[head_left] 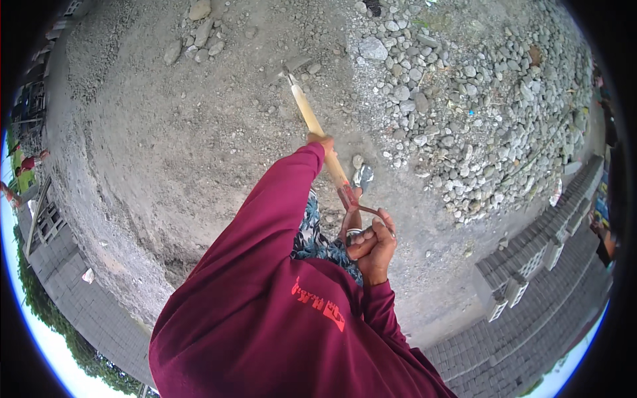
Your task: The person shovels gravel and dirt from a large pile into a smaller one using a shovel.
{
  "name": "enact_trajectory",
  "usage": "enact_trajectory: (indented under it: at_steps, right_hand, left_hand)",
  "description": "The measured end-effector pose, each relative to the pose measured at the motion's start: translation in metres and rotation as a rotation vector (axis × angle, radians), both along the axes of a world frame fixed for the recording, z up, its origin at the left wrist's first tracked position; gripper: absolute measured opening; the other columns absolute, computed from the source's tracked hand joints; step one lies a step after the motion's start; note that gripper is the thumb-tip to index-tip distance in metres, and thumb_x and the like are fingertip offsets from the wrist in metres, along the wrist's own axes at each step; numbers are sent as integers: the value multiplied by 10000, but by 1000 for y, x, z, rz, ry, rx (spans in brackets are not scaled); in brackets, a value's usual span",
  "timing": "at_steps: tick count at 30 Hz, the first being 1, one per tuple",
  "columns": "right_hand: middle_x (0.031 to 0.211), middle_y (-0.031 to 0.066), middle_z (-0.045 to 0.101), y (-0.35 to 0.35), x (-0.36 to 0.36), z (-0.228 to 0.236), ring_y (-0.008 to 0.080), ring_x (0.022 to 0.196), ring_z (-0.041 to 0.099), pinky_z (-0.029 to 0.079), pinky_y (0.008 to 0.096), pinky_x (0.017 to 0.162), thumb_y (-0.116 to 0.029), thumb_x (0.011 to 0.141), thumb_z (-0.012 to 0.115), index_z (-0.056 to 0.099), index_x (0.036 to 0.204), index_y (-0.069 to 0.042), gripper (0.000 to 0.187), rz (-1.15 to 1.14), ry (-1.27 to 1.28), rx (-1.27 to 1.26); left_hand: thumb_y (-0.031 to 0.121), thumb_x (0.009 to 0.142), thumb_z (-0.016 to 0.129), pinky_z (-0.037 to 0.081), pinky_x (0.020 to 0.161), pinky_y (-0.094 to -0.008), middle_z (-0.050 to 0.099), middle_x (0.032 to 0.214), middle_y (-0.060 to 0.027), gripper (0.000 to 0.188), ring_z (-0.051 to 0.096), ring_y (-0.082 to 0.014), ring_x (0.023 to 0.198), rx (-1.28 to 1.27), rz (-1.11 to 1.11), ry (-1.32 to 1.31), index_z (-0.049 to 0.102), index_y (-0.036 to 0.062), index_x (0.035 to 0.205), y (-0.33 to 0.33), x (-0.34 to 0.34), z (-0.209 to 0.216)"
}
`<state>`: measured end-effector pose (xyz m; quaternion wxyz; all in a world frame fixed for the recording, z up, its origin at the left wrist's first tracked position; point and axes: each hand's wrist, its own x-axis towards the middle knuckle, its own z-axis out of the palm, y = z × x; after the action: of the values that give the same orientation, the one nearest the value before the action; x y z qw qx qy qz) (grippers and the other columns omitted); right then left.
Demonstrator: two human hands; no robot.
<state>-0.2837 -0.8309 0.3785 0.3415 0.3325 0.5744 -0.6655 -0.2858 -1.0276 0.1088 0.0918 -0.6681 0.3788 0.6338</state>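
Observation:
A shovel with a pale wooden shaft (306, 111) slants across the middle of the view. Its blade (296, 64) rests low against the grey gravelly ground, partly blending into the dirt. My left hand (322, 143) is closed round the shaft about halfway along. The shaft's near end is painted red and splits into a forked metal handle (348, 198). My right hand (376, 247) is close to my body, fingers curled round the grip of that handle. Part of the grip is hidden by the fingers.
A heap of loose grey stones (464, 142) spreads over the right side. Larger rocks (202, 33) lie at the far left. Stacked grey concrete blocks (531, 255) stand at the right, and more blocks (86, 292) at the left. My shoe (363, 176) shows beside the shaft.

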Motion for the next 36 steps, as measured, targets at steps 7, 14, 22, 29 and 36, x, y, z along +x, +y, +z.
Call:
enact_trajectory:
  at_steps: [7, 14, 22, 29, 36]
  right_hand:
    - [539, 49, 503, 105, -9, 110, 175, 396, 505, 479, 324, 386, -127, 872, 525, 465, 1207, -6, 361, 140, 96, 174]
    - [526, 38, 476, 124, -19, 48, 182, 395, 479, 459, 348, 379, -167, 877, 543, 496, 1210, -22, 366, 114, -43, -62]
    - [617, 68, 545, 31, -47, -38, 171, 453, 531, 450, 280, 410, -129, 855, 625, 450, 1226, 39, 444, 367, -116, -171]
    - [543, 68, 534, 261, -127, 29, 162, 404, 523, 458, 258, 399, -93, 870, 575, 488, 1161, 73, 346, 337, -38, -12]
    - [527, 60, 507, 375, -153, 42, 169, 382, 518, 464, 283, 378, -107, 812, 597, 488, 1163, 78, 411, 236, 23, 30]
  left_hand:
    - [326, 757, 651, 502, 686, -401, 625, 787, -110, 353, 646, -286, 763, -265, -873, 220, 518, 37, 911, 205, 44, -55]
    - [240, 756, 641, 535, 578, -387, 618, 889, -165, 484, 646, -302, 636, -87, 125, 10, 436, -64, 1073, 137, 58, 17]
    - [216, 830, 588, 550, 486, -419, 648, 770, -207, 361, 667, -292, 585, -40, 296, -128, 534, -83, 1026, 11, 72, -10]
    - [207, 771, 650, 517, 423, -399, 618, 760, -201, 422, 623, -293, 483, -169, 322, -95, 487, -104, 1005, 296, 16, -37]
    - [122, 802, 612, 520, 411, -396, 582, 649, -151, 258, 622, -280, 489, -74, 460, 91, 501, -110, 793, 381, -68, 96]
